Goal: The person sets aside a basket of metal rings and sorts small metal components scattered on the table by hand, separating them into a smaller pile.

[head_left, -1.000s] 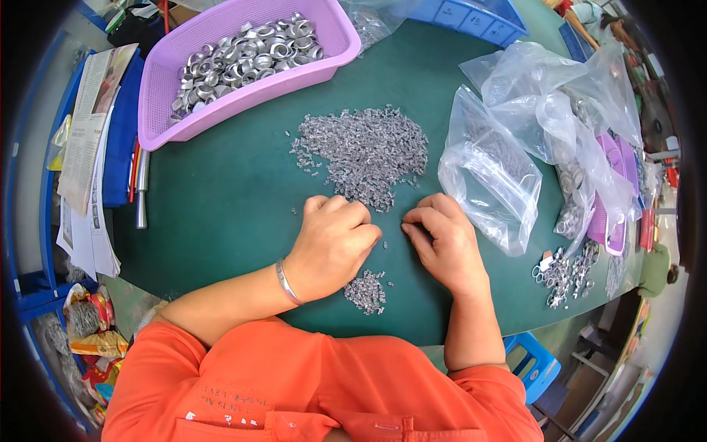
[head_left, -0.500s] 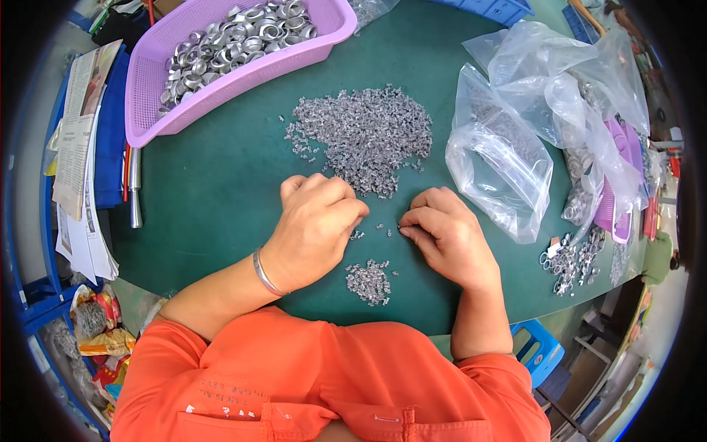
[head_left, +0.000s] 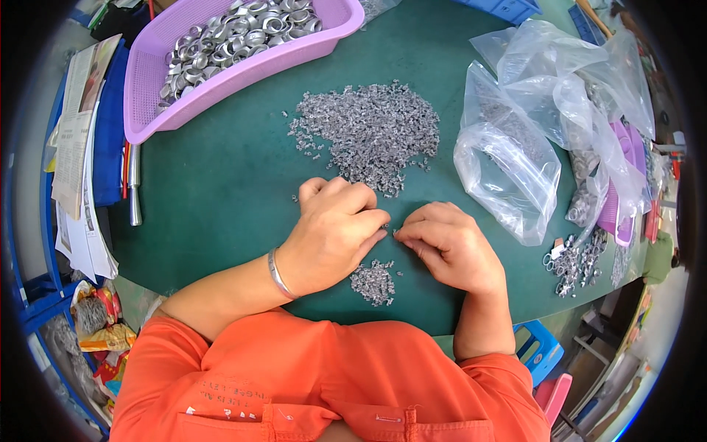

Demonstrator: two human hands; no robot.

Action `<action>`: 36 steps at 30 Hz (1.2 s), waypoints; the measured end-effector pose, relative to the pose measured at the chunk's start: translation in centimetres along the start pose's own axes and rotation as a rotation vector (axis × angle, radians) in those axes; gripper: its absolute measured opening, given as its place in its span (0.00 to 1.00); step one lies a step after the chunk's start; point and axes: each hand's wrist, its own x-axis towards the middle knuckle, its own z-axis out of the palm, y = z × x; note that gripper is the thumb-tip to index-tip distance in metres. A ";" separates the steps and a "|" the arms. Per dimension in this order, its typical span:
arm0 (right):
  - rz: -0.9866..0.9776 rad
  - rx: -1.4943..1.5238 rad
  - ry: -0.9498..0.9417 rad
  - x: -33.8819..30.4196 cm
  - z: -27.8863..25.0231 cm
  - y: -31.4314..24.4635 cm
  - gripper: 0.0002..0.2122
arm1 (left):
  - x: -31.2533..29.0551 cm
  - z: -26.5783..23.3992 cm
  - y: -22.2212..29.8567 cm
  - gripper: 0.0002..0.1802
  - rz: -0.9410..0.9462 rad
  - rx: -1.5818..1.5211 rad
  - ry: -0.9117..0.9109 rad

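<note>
Head view: left hand (head_left: 335, 232) and right hand (head_left: 449, 247) rest curled, fingertips pinching tiny metal bits. Big pile (head_left: 372, 132) at twelve o'clock, small pile (head_left: 373, 282) at six.

Hands between two heaps on the table

The left hand (head_left: 331, 232) and right hand (head_left: 449, 247) lie side by side; the large pile (head_left: 372, 132) beyond them, the small pile (head_left: 373, 282) nearer the person, basket (head_left: 147, 110) far left, bags (head_left: 508, 169) right.

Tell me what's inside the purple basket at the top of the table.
The purple basket holds a heap of shiny metal rings, piled from its left end to its right. The rings cover the basket's floor, so anything beneath them cannot be seen, and its far edge is cut off.
</note>
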 end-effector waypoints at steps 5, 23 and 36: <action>0.027 -0.097 0.042 0.4 0.5 -0.2 0.08 | -0.3 0.7 -0.5 0.08 0.029 0.022 -0.022; 0.035 -0.213 -0.027 0.3 0.0 -0.3 0.06 | -1.1 -0.7 0.7 0.07 0.076 0.022 -0.116; -0.074 -0.134 0.051 1.5 2.9 -0.5 0.07 | -3.1 -2.4 -0.6 0.11 -0.075 0.027 -0.033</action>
